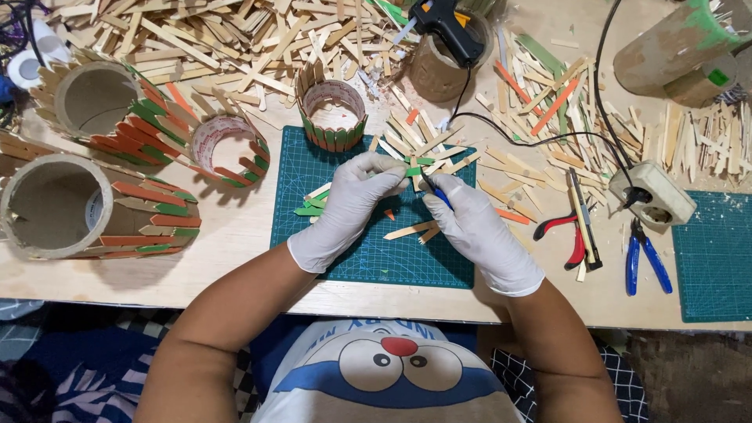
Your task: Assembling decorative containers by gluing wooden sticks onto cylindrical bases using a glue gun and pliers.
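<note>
Two white rubber gloves cover my hands, and both hands meet over the dark green cutting mat (pixel 368 258). My left hand (pixel 348 207) has its fingers curled shut, pinching a small green-tipped wooden stick (pixel 413 170) at its end. My right hand (pixel 474 227) is closed around a thin blue-handled tool (pixel 441 197), and the tip of the tool touches the little stick. I cannot tell just what kind of tool it is, because my fingers hide most of it.

Under my hands, a few plain and green stick pieces (pixel 313 205) lie on the mat, and one tiny orange bit (pixel 389 213) sits between my wrists. Just behind the mat stands a small ring of sticks with green bottoms (pixel 333 110). To my left are bigger cardboard tubes dressed in orange and green sticks (pixel 117 211). A big heap of plain wooden sticks (pixel 235 39) fills the back of the pale wooden table (pixel 235 235). A black glue gun (pixel 446 23) rests on a brown tube at the back. To my right lie red-handled pliers (pixel 560 235), blue-handled pliers (pixel 646 258) and a white plug box (pixel 654 192).
</note>
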